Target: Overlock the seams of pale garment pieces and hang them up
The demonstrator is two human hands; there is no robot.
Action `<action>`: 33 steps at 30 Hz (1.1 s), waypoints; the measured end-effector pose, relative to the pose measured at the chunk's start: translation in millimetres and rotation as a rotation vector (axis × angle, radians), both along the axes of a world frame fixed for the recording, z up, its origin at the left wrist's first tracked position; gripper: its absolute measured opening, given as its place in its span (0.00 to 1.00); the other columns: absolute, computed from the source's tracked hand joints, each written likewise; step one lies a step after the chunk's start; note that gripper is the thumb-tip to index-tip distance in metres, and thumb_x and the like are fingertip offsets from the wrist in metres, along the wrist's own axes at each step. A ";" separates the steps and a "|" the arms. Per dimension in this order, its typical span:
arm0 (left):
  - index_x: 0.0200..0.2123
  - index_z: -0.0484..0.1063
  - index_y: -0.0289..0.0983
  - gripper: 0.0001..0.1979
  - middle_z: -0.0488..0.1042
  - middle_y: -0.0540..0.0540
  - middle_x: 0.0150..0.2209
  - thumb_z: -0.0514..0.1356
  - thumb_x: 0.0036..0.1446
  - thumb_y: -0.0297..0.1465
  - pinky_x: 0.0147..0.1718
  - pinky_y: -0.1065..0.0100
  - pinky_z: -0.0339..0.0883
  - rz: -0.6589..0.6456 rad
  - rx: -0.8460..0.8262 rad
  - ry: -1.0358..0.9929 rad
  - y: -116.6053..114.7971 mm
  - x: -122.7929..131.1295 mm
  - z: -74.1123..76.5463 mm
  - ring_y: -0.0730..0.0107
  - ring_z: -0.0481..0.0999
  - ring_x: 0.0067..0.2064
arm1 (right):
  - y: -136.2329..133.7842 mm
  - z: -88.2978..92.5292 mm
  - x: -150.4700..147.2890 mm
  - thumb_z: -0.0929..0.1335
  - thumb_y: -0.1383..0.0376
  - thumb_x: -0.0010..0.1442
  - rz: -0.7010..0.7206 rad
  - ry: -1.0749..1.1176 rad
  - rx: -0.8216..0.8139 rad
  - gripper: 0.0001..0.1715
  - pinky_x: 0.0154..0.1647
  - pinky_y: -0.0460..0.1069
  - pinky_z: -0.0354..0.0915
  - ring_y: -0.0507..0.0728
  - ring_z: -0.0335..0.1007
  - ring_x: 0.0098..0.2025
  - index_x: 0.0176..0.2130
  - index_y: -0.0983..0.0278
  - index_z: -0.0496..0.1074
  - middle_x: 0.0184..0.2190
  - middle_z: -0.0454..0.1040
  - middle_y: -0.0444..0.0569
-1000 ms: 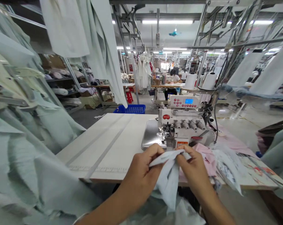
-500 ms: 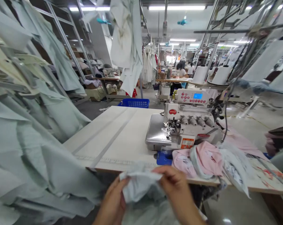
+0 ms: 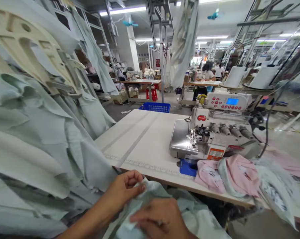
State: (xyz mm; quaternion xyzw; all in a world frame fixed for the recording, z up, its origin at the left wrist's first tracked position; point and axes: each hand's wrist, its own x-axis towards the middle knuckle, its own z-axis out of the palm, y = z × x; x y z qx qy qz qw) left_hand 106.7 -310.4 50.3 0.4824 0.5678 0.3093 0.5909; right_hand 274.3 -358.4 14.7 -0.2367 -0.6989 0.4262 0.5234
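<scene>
In front of the table's near edge, a pale green cloth piece (image 3: 197, 212) hangs in loose folds over my lap area. My left hand (image 3: 123, 191) pinches its upper edge between thumb and curled fingers. Lower and further right, my right hand (image 3: 165, 217), somewhat blurred, is closed on a fold of the same cloth, with its fingertips pointing left. Beyond both hands an overlock sewing machine (image 3: 222, 124) stands on the white table (image 3: 142, 139); neither hand touches it.
Pale green garment pieces (image 3: 47, 132) hang from a cream hanger clamp (image 3: 28, 43) close on the left. Pink and white cloth pieces (image 3: 242, 176) lie in front of the machine. A blue basket (image 3: 155, 107) is behind the table, thread cones (image 3: 236, 77) behind the machine. People sit further back.
My view has swung left. My hands, earlier level and holding a cloth edge between them, are now staggered, the right one lower and nearer. The cloth spreads further to the right.
</scene>
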 end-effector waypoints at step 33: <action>0.36 0.80 0.40 0.13 0.81 0.48 0.35 0.57 0.63 0.38 0.38 0.72 0.68 -0.247 0.601 0.407 11.6 26.2 68.6 0.64 0.79 0.38 | 35.7 30.3 21.8 0.71 0.60 0.64 -0.375 0.110 -0.284 0.14 0.34 0.47 0.60 0.54 0.65 0.33 0.28 0.63 0.70 0.29 0.65 0.43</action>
